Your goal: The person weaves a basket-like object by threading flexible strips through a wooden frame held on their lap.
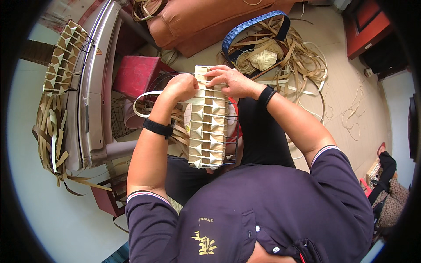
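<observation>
A half-woven basket (200,138) of beige and cream flat strips on a dark wire frame rests upright over my lap, its woven side running away from me. Small raised folded points line it in two columns. At its far left edge, my left hand (180,87) is closed, pinching a cream strip (141,101) that loops out to the left. My right hand (234,82) lies across the far right edge, fingers bent over the weave and gripping it. The fingertips of my left hand are partly hidden.
A similar woven piece (66,57) with hanging strips (50,127) sits at the left by a grey machine-like table (90,101). Beyond are a red stool (137,74) and a brown sofa (201,22). A blue-rimmed basket (254,25), strip coils and twine (263,59) lie on the floor. Another person (390,193) sits far right.
</observation>
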`<state>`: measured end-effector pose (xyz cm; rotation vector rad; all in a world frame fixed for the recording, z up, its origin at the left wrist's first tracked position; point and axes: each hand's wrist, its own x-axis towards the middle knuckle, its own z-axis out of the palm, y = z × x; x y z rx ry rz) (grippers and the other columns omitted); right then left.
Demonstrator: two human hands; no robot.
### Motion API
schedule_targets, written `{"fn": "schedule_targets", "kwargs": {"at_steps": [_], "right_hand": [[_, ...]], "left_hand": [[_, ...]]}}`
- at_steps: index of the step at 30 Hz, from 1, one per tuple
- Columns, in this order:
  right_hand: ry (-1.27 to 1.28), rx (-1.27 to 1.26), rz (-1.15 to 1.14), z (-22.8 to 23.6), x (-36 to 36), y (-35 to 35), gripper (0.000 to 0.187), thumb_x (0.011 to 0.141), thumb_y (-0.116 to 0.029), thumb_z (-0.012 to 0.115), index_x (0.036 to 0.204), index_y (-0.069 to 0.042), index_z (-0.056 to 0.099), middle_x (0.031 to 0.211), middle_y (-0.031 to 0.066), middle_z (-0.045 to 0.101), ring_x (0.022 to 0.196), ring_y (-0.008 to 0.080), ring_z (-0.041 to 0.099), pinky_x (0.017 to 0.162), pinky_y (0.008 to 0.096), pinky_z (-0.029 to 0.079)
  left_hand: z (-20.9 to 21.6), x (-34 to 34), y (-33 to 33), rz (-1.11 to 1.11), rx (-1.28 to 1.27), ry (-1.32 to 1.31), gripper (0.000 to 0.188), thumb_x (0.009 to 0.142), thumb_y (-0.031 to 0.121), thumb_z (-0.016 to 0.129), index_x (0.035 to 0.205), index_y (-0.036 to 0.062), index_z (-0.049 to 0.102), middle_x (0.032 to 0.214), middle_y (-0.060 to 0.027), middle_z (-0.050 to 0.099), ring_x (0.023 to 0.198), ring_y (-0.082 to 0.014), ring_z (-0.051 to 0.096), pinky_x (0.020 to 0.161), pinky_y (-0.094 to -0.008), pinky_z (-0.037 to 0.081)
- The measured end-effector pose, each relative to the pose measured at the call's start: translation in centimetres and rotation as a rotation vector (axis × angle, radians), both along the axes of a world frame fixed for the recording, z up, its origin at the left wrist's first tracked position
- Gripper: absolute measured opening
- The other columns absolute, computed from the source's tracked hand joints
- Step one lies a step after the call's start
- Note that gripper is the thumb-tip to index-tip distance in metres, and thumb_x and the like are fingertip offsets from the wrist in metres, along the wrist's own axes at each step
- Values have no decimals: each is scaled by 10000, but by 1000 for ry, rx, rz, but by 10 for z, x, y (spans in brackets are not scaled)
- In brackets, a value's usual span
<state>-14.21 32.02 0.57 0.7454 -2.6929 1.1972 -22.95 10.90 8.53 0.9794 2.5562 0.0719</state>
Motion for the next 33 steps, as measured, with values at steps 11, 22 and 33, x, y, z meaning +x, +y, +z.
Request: {"fn": "schedule_targets", "kwargs": {"at_steps": [11, 22, 33], "right_hand": [[15, 4, -13, -3, 0, 5, 535, 690, 52, 596, 1164, -138, 757, 1435, 38, 591, 1401, 311, 444, 1160, 441, 403], [-65, 78, -181, 6, 12, -9, 345, 764, -160, 750, 1100, -230, 790, 1404, -7, 573, 1411, 244, 420, 1139, 540, 308], [29, 304, -115, 25, -2, -19, 197, 797, -196, 742, 981, -210, 811, 1275, 25, 623, 1295, 245, 506, 1092, 559, 326]], "left_hand": [[-22, 31, 12, -12, 268, 193, 109, 816, 42, 652, 926, 46, 654, 888, -205, 711, 881, -407, 692, 794, -484, 551], [57, 35, -26, 166, 220, 263, 404, 872, 407, 748, 1095, 71, 729, 1065, -169, 736, 1022, -349, 695, 883, -448, 541], [48, 9, -156, 606, 860, -645, 529, 1034, 305, 616, 1475, 39, 490, 1340, -106, 651, 1249, -197, 615, 1010, -343, 518]]}}
